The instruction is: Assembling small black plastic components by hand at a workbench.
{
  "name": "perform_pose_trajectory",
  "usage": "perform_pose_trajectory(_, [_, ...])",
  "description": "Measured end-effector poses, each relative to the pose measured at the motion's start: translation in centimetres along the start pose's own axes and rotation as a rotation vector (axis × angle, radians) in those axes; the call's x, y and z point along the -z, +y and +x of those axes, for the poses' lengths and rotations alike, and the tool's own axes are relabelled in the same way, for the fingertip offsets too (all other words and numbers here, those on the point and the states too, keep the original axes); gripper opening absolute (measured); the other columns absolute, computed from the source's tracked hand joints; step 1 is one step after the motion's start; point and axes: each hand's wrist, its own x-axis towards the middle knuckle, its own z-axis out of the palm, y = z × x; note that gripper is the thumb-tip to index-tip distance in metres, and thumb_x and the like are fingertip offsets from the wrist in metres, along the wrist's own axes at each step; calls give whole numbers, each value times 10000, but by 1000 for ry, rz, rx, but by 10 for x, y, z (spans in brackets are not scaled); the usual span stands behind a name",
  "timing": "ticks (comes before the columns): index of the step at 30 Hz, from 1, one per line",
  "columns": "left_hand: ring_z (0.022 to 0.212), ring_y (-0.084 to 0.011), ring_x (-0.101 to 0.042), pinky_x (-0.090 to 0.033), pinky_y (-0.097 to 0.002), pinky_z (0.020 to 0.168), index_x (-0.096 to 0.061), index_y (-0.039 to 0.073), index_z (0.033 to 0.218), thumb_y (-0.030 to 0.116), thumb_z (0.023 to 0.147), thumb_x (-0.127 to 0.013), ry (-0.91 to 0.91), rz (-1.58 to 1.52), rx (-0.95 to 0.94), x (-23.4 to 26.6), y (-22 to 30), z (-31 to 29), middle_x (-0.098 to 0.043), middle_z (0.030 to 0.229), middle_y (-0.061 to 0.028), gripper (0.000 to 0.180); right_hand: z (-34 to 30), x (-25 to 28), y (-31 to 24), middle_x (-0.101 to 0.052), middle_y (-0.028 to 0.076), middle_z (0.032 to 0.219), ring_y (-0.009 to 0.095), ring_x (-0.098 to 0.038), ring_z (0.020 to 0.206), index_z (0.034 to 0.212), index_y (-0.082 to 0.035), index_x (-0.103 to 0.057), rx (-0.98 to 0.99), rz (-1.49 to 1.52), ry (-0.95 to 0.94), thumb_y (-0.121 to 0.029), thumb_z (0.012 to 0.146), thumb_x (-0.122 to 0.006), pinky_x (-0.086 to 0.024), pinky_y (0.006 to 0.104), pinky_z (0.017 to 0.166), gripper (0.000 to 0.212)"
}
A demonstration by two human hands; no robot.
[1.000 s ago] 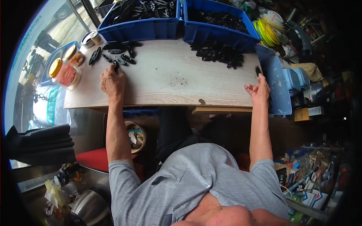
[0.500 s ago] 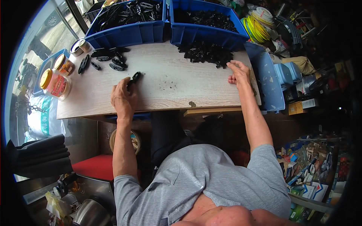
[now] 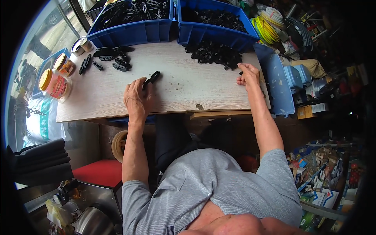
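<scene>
My left hand is closed around one end of a long black plastic part, over the left-middle of the table. The part's far end sticks out toward the upper right. At the table's right side my right hand has its thumb and fingers bent together, with a small black piece showing between them. This hand is right beside a loose pile of small black pieces. Several finished-looking long black parts lie at the table's far left, apart from my left hand.
Two blue bins, one of long black parts and one of small black pieces, stand along the far edge. Jars with yellow lids and an open tin are at the left. A light blue tub borders the right edge.
My left hand has moved right with the long black part, which now tilts more to the right. My right hand has drawn its fingers slightly off the pile, with a small black piece showing.
</scene>
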Motion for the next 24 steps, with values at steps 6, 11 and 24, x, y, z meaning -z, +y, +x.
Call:
perform_pose_trajectory(6, [835,-304,-636,-508,-391,768,-685,59,1036,110,844,-720,4,-16,20,-1,1,0,-703,935,-106,201,-2,19,-2,-449,1,509,163,-558,449,998,-103,-648,-109,-26,59,-248,883,-741,-520,313,433,207])
perform_pose_trajectory(11, [821,-300,-632,-504,-383,758,-686,62,1023,106,849,-722,13,-22,42,-1,1,-1,-698,914,-99,183,-4,28,-4,-444,6,519,159,-551,456,973,-108,-644,-94,-113,-2,-236,881,-739,-518,318,430,183])
perform_pose_trajectory(24, [761,-229,-636,-515,-338,709,-698,49,1039,146,887,-729,35,-57,55,-2,-2,-4,-701,911,-80,183,2,22,-7,-567,73,638,179,-569,462,872,-44,-644,-142,-287,16,-176,834,-744,-487,335,384,170])
